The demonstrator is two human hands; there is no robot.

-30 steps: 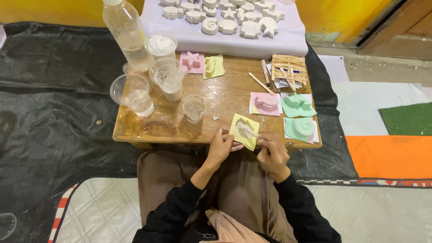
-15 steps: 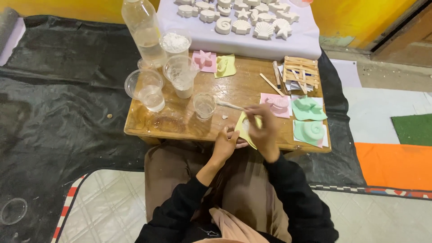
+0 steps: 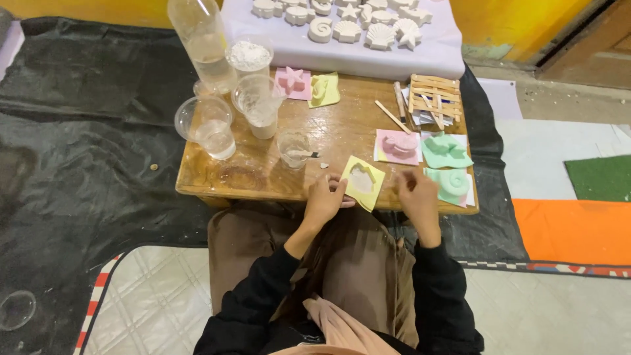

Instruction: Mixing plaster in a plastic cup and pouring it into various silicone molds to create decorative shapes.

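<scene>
- Under the whole work area, a black plastic sheet [image 3: 79, 151] lies wrinkled and glossy across the floor.
- On that sheet stands a low wooden table [image 3: 342, 135]; its top is smeared with white residue.
- Beyond the far table edge, a lavender cloth [image 3: 342, 59] carries white cast pieces in shell, star and spiral shapes [image 3: 381, 36].
- At the far left corner stands a clear plastic bottle [image 3: 200, 36], and beside it a clear cup of white powder [image 3: 250, 56].
- Three further clear cups occupy the left half: one with clear liquid [image 3: 209, 128], one coated white [image 3: 259, 105], and a small one [image 3: 294, 148] with a stick resting in it.
- At the far right lies a stack of wooden sticks [image 3: 434, 98].
- Soft moulds lie flat: a pink star mould [image 3: 292, 82], a pink mould [image 3: 397, 146], and two green moulds [image 3: 445, 151] [image 3: 453, 184].
- At the near table edge, the yellow mould [image 3: 361, 181] is tilted, its cavity showing a white fill.
- Left hand [image 3: 324, 200]: fingers curled, gripping the yellow mould's left edge.
- Right hand [image 3: 415, 197]: loosely curled, just right of the yellow mould; contact cannot be determined, and no object is visible in its grasp.
- Change from half a second earlier: both hands were then closed together on the mould; the right hand has since moved off to the right.
</scene>
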